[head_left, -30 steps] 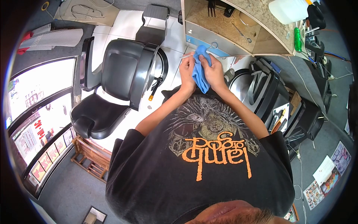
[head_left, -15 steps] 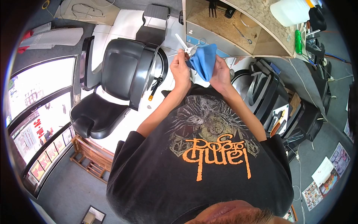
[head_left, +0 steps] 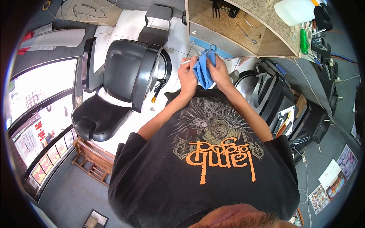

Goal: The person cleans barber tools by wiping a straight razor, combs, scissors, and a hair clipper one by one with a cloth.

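Observation:
A pair of scissors (head_left: 212, 48) is held out in front of my chest, with a finger ring showing above a blue cloth (head_left: 203, 73). My left hand (head_left: 187, 75) is closed on the scissors, whose silver blade end sticks out at its left side. The blue cloth hangs in folds between my hands and covers the middle of the scissors. My right hand (head_left: 219, 73) grips the cloth near the ring, its fingers partly hidden by the fabric.
Beyond my hands stands a wooden shelf unit (head_left: 228, 26) holding another pair of scissors (head_left: 247, 34). A black barber chair (head_left: 123, 72) is at the left. At the right, a tray (head_left: 285, 121) of tools sits by a second chair (head_left: 266, 91).
The scissors showed open above the cloth half a second ago; now they are mostly covered. My hands have come closer together, and my right hand has closed on the cloth.

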The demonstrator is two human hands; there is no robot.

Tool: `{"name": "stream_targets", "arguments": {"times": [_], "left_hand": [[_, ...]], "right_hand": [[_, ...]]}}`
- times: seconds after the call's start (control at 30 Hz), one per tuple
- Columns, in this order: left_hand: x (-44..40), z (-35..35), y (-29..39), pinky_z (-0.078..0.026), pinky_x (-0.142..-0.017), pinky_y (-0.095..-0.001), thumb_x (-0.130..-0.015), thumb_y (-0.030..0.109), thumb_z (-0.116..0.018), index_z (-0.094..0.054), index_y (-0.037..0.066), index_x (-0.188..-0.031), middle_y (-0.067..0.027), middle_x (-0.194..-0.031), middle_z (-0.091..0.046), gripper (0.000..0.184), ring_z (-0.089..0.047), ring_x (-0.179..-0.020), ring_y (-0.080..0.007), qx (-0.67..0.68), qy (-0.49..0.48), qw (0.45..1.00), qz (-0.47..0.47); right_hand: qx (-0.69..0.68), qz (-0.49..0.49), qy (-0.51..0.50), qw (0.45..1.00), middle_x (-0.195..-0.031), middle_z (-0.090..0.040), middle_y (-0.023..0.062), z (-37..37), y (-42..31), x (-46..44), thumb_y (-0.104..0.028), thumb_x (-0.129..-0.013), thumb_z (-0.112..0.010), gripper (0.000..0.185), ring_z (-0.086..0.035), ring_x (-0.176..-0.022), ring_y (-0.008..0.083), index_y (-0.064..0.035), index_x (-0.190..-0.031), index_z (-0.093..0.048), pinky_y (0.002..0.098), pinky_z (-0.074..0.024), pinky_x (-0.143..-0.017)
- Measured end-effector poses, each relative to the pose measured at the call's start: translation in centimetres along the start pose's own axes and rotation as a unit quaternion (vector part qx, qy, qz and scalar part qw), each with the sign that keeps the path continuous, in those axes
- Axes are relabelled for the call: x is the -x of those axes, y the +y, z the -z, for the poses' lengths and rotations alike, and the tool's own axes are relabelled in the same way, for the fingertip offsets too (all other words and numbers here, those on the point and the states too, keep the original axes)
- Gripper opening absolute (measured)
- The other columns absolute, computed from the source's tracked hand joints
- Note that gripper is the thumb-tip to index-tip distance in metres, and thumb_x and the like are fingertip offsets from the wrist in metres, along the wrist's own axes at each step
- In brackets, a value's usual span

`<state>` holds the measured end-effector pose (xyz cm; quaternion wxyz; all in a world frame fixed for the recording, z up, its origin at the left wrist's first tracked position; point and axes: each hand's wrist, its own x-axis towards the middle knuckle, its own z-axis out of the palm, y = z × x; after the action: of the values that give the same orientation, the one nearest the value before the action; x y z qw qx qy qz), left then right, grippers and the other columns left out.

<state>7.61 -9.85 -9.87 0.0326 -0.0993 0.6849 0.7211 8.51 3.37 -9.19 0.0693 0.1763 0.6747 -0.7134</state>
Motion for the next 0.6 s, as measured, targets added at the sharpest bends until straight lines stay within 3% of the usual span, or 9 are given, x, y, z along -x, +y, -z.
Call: {"name": "stream_targets", "arguments": {"times": [0.1, 0.2, 0.23, 0.3, 0.37, 0.47, 0.57, 0.6], "left_hand": [[0.0, 0.2, -0.2, -0.043, -0.074, -0.0271, -0.107, 0.033, -0.060, -0.070, 0.000, -0.077, -0.0015, -0.076, -0.059, 0.046, -0.051, -0.075, -0.0093, 0.006, 0.013, 1.000, -0.007], [-0.4, 0.1, -0.4, -0.047, -0.080, -0.0278, -0.108, 0.031, -0.059, -0.070, 0.000, -0.084, -0.0030, -0.083, -0.063, 0.041, -0.056, -0.082, -0.0105, 0.039, 0.069, 0.996, 0.043], [-0.6, 0.0, -0.1, -0.049, -0.081, -0.0281, -0.108, 0.031, -0.058, -0.070, 0.000, -0.086, -0.0034, -0.085, -0.064, 0.039, -0.058, -0.083, -0.0109, 0.054, 0.095, 0.992, 0.066], [-1.3, 0.7, 0.4, -0.053, -0.084, -0.0313, -0.108, 0.031, -0.057, -0.067, 0.002, -0.092, -0.0057, -0.088, -0.067, 0.035, -0.061, -0.085, -0.0121, 0.082, 0.098, 0.991, 0.025], [-2.2, 1.4, 0.5, -0.053, -0.085, -0.0321, -0.109, 0.031, -0.057, -0.066, 0.002, -0.092, -0.0068, -0.089, -0.068, 0.035, -0.062, -0.084, -0.0125, 0.116, 0.106, 0.988, -0.008], [-2.4, 1.9, 1.0, -0.055, -0.082, -0.0324, -0.109, 0.032, -0.055, -0.065, 0.002, -0.090, -0.0073, -0.087, -0.069, 0.038, -0.066, -0.082, -0.0144, 0.168, 0.113, 0.979, 0.033], [-2.1, 1.8, 1.7, -0.056, -0.077, -0.0325, -0.110, 0.035, -0.052, -0.062, 0.003, -0.088, -0.0082, -0.083, -0.068, 0.040, -0.067, -0.075, -0.0160, 0.196, 0.094, 0.975, 0.052], [-1.8, 1.9, 1.6, -0.057, -0.073, -0.0322, -0.110, 0.036, -0.051, -0.060, 0.004, -0.088, -0.0079, -0.082, -0.067, 0.040, -0.066, -0.071, -0.0161, 0.188, 0.082, 0.977, 0.063]], "right_hand": [[0.170, 0.016, 0.019, 0.985, -0.104, -0.072, 0.0075, 0.2, -0.7, -0.3, -0.024, -0.105, -0.060, 0.026, -0.065, -0.098, 0.0142, -0.0009, -0.115, -0.067, 0.0322, -0.0512, -0.089], [0.217, -0.021, 0.051, 0.975, -0.104, -0.073, 0.0058, 0.0, -1.3, 0.0, -0.025, -0.103, -0.063, 0.026, -0.066, -0.098, 0.0152, -0.0017, -0.111, -0.069, 0.0321, -0.0510, -0.087], [0.143, -0.016, 0.058, 0.988, -0.105, -0.074, 0.0058, 0.2, -0.7, 0.0, -0.026, -0.102, -0.063, 0.026, -0.067, -0.099, 0.0162, -0.0021, -0.111, -0.069, 0.0319, -0.0510, -0.087], [-0.008, -0.005, 0.069, 0.998, -0.107, -0.074, 0.0057, 1.5, 1.9, -0.1, -0.027, -0.101, -0.065, 0.027, -0.069, -0.100, 0.0181, -0.0029, -0.111, -0.070, 0.0314, -0.0510, -0.086], [-0.109, -0.071, 0.082, 0.988, -0.112, -0.073, 0.0057, 3.2, 2.6, 0.1, -0.028, -0.101, -0.065, 0.031, -0.069, -0.104, 0.0196, -0.0017, -0.116, -0.067, 0.0324, -0.0514, -0.092], [-0.277, -0.149, 0.061, 0.947, -0.115, -0.071, 0.0079, 5.4, 1.8, 0.3, -0.032, -0.102, -0.062, 0.039, -0.069, -0.107, 0.0220, -0.0010, -0.126, -0.061, 0.0369, -0.0520, -0.100], [-0.472, -0.088, -0.024, 0.877, -0.123, -0.069, 0.0129, 7.1, 2.2, -0.1, -0.033, -0.104, -0.057, 0.041, -0.066, -0.115, 0.0265, -0.0029, -0.133, -0.058, 0.0395, -0.0490, -0.107], [-0.510, -0.057, -0.041, 0.858, -0.134, -0.064, 0.0123, 7.5, 2.9, -0.6, -0.039, -0.106, -0.051, 0.046, -0.060, -0.127, 0.0272, -0.0071, -0.138, -0.055, 0.0482, -0.0421, -0.115]]}}
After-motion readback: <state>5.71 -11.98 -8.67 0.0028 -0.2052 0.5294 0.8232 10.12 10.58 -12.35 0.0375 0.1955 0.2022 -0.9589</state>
